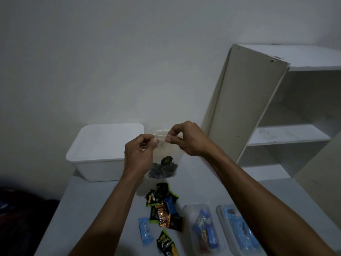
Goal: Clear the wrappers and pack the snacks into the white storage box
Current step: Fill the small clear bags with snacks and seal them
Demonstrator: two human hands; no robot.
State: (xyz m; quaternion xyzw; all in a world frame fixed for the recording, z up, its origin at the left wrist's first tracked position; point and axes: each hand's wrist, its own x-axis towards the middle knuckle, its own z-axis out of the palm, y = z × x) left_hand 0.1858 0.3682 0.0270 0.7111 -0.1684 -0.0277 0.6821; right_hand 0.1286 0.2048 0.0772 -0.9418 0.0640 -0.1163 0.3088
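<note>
step: a clear bag is held up over the tabletop and its top edge is pinched at two spots. it looks like the top is being pulled open or pressed shut; which one cannot be told.
left hand: the left hand is closed in a pinch on the left part of the bag's top strip.
right hand: the right hand is closed in a pinch on the right part of the same strip.
bag: dark small things are seen at the bottom of the bag. the bag hangs just in front of the box, near its right end.
box: the white box is set at the back of the tabletop, to the left of the hands. no snacks can be seen in it.
snacks: a heap of small snacks in black, green, orange and blue wraps is left loose on the tabletop, below the bag. two clear tubs with blue packs are set to the right of the heap.
next move: a judgement only. the bag must be dealt with first, then the loose snacks must be picked up and put in the box. thin plastic is slippery, so a firm pinch is needed.
hard to see: the room is dim. the dark things in the bag cannot be named. the floor of the box is partly hidden by its near wall. the tubs and the lowest snacks are cut off at the bottom edge. the shelf at the right looks bare.
</note>
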